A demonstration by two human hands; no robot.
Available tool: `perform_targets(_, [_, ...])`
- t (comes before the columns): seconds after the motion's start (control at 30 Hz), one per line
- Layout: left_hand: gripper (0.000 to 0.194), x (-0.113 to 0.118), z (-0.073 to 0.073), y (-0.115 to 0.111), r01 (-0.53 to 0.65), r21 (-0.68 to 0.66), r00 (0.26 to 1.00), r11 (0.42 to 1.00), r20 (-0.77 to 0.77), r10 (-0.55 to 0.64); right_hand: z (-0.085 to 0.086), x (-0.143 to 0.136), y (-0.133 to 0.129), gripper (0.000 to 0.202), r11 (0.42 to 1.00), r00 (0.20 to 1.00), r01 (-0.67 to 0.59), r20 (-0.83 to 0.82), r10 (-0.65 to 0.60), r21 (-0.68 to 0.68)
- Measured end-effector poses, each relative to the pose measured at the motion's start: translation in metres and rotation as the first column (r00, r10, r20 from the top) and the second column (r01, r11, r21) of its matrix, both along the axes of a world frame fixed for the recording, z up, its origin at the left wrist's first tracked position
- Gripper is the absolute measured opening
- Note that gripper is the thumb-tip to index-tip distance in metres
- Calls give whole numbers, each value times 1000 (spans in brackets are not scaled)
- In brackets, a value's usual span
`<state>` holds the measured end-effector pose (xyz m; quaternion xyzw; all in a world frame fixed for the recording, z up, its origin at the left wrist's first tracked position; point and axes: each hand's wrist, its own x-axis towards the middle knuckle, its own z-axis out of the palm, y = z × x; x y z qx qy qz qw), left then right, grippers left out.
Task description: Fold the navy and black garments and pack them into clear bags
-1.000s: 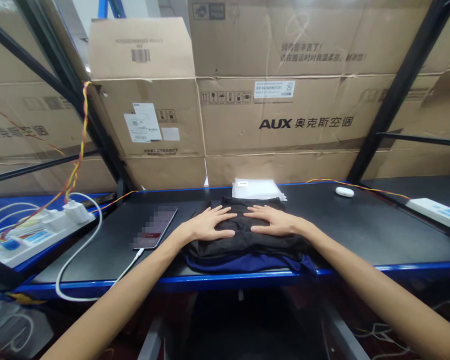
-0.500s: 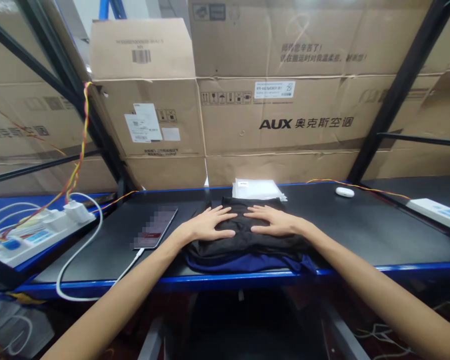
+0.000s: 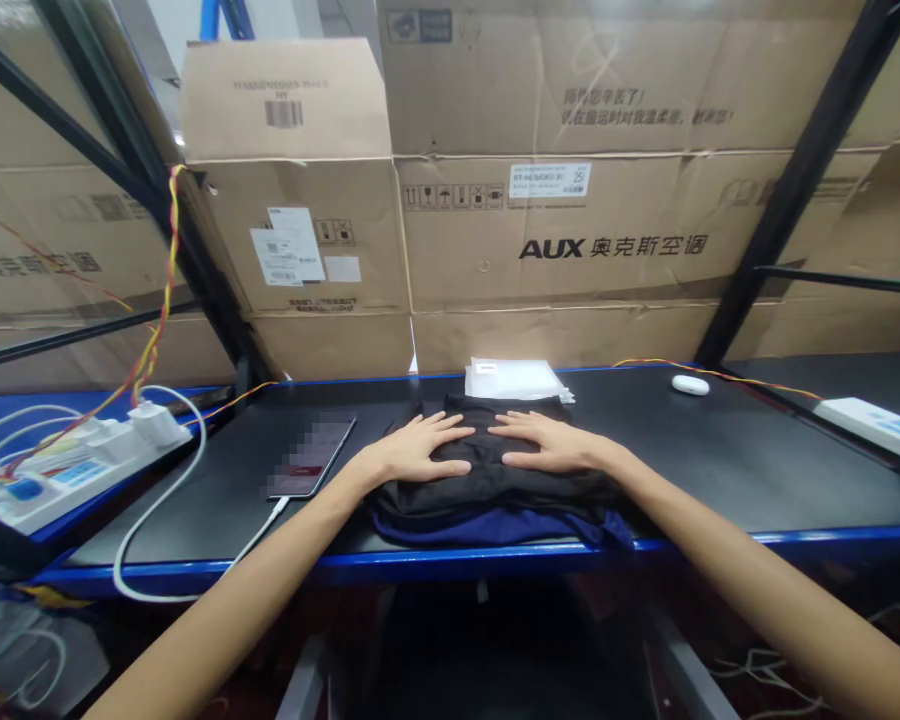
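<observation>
Both palms lie flat on a black folded cloth (image 3: pixel 487 487) at the front middle of the table. My left hand (image 3: pixel 420 448) rests on its left part with the fingers spread, pointing inward. On the right part, my right hand (image 3: pixel 547 440) lies likewise, fingers apart and thumb toward the left thumb. Beneath the black cloth a dark blue cloth (image 3: pixel 495 527) shows along the table's front edge. Neither hand grips anything. Whether the cloths are garments I cannot tell. Just behind them sits a stack of clear plastic bags (image 3: pixel 517 380) with a small white label.
Left of the cloths lies a phone (image 3: pixel 315 460) with a white cable (image 3: pixel 124 545) plugged in. Power strips (image 3: pixel 82 470) stand at the far left and far right. A small white case (image 3: pixel 690 385) is at the back right. Cardboard boxes (image 3: pixel 615 290) wall off the back.
</observation>
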<state>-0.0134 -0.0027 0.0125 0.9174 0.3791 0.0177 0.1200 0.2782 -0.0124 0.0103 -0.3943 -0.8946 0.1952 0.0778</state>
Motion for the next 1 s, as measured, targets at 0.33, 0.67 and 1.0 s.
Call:
perform_targets(0.33, [76,1,1,-1,-3,-3,1000,1000,5,3,-2,1,1,73,1000,1000,-1,-3,1,8])
perform_targets(0.67, [75,0,0,0,2,-1,1000,1000,-3,-2,-2,1,2,73,1000,1000,6,-19,-6,-1])
perform_targets(1.0, [74,-1,-1,0,-1,-12,1000,1000,16,1,-2,2,2,73,1000,999,12,-35,-12,-8])
